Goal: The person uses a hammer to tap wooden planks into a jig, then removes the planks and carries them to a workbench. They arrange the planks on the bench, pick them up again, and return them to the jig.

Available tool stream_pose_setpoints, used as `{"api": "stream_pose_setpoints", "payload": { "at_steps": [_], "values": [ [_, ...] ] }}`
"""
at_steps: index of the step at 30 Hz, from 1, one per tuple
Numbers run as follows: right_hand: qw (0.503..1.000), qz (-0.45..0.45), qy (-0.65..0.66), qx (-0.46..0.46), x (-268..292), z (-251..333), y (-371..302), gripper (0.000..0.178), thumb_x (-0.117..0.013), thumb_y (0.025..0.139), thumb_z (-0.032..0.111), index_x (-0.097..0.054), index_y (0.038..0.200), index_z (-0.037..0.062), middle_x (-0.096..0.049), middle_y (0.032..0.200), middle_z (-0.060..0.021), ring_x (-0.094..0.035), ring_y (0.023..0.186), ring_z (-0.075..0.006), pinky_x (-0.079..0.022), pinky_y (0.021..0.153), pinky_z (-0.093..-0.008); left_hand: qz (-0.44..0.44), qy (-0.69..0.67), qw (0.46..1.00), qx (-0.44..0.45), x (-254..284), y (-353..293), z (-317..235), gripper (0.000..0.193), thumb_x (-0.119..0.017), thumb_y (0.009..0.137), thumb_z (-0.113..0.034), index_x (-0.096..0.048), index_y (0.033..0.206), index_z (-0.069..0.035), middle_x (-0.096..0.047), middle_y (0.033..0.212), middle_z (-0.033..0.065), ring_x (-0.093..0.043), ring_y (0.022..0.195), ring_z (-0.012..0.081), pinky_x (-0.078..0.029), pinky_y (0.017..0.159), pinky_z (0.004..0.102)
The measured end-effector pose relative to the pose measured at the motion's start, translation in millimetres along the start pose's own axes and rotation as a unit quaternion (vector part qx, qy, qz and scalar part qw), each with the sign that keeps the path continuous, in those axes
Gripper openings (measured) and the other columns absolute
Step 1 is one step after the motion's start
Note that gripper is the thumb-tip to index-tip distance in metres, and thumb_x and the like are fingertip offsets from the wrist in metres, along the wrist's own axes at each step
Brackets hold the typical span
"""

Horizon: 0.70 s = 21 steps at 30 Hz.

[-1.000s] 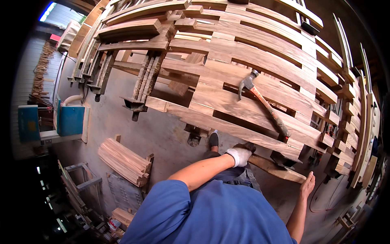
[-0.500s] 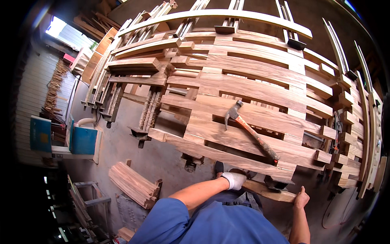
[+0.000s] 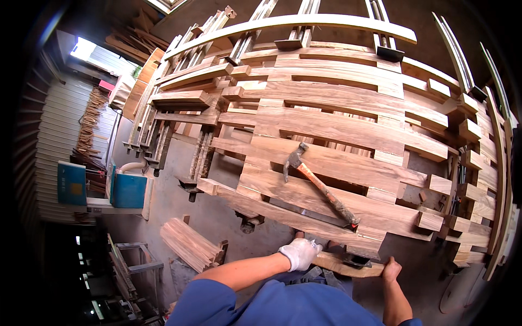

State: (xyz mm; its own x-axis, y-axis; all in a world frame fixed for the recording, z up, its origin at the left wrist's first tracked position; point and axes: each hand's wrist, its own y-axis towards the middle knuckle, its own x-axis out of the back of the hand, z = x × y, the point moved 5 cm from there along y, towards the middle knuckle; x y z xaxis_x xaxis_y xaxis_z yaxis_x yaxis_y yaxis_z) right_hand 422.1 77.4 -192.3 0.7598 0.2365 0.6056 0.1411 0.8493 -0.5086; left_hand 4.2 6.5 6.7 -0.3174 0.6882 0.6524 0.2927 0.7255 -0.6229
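A short wooden board (image 3: pixel 338 264) lies crosswise in front of my body, below the near edge of a large slotted wooden panel (image 3: pixel 321 125). My left hand (image 3: pixel 300 255), in a white glove, is closed at the board's left end; its fingertips are partly hidden. At the other end, my bare right hand (image 3: pixel 391 270) grips the board with curled fingers. A dark metal clamp jaw (image 3: pixel 359 259) sits above the board, at the panel's near edge. On the panel rests a claw hammer (image 3: pixel 321 187) with a worn orange handle, touched by neither hand.
Long metal clamp bars (image 3: pixel 454 54) stick out past the panel's far side. A long pale strip (image 3: pixel 293 20) lies across them. Stacked wooden slats (image 3: pixel 190 243) stand on the floor at left, near a teal machine (image 3: pixel 130 188). Block-ended pieces (image 3: pixel 472 160) line the right side.
The whole view has shifted, moving the scene slightly left and down. My right hand's raised digit has folded down onto the board's end. The hammer keeps its place on the panel.
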Motion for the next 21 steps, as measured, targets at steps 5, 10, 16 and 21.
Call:
{"api": "stream_pose_setpoints", "payload": {
  "at_steps": [5, 10, 16, 21],
  "values": [
    [0.964, 0.066, 0.169, -0.193, -51.8, -33.5, 20.2, 0.031, -0.070, 0.092, 0.021, -0.069, 0.070, -0.0006, -0.062, 0.064, -0.0088, -0.057, 0.057, -0.0216, -0.046, 0.059, -0.0400, -0.017, 0.056, 0.997, 0.041, 6.9, -7.8, -31.8, 0.018, -0.062, 0.093, -0.010, -0.065, 0.109, -0.001, -0.074, 0.093, 0.0221, -0.077, 0.086, 0.0375, -0.060, 0.074, 0.0480],
    [0.946, 0.086, 0.208, -0.232, -48.9, -18.7, 23.8, 0.028, -0.072, 0.092, 0.021, -0.072, 0.080, -0.0042, -0.066, 0.074, -0.0118, -0.061, 0.061, -0.0248, -0.048, 0.060, -0.0417, -0.067, 0.043, 0.997, 0.008, 20.2, -14.3, -36.1, 0.020, -0.063, 0.092, -0.010, -0.066, 0.110, -0.003, -0.075, 0.098, 0.0209, -0.076, 0.088, 0.0372, -0.060, 0.079, 0.0481],
    [0.981, 0.168, -0.093, 0.011, -41.6, -44.3, 39.1, 0.032, -0.071, 0.093, 0.022, -0.078, 0.097, -0.0084, -0.075, 0.086, -0.0174, -0.071, 0.077, -0.0306, -0.057, 0.075, -0.0444, -0.050, 0.009, 0.999, -0.014, 4.7, -24.9, -29.3, 0.023, -0.067, 0.086, -0.010, -0.068, 0.108, -0.004, -0.074, 0.099, 0.0204, -0.076, 0.092, 0.0380, -0.061, 0.081, 0.0488],
    [0.950, 0.142, 0.103, -0.258, -41.4, -63.5, -17.7, 0.029, -0.067, 0.097, 0.031, -0.072, 0.093, 0.0028, -0.068, 0.085, -0.0132, -0.070, 0.074, -0.0323, -0.059, 0.065, -0.0484, -0.063, 0.020, 0.993, -0.097, -20.5, -36.7, -15.4, 0.027, -0.072, 0.081, -0.013, -0.065, 0.106, -0.005, -0.075, 0.099, 0.0205, -0.077, 0.087, 0.0373, -0.061, 0.075, 0.0486]
  ]
}}
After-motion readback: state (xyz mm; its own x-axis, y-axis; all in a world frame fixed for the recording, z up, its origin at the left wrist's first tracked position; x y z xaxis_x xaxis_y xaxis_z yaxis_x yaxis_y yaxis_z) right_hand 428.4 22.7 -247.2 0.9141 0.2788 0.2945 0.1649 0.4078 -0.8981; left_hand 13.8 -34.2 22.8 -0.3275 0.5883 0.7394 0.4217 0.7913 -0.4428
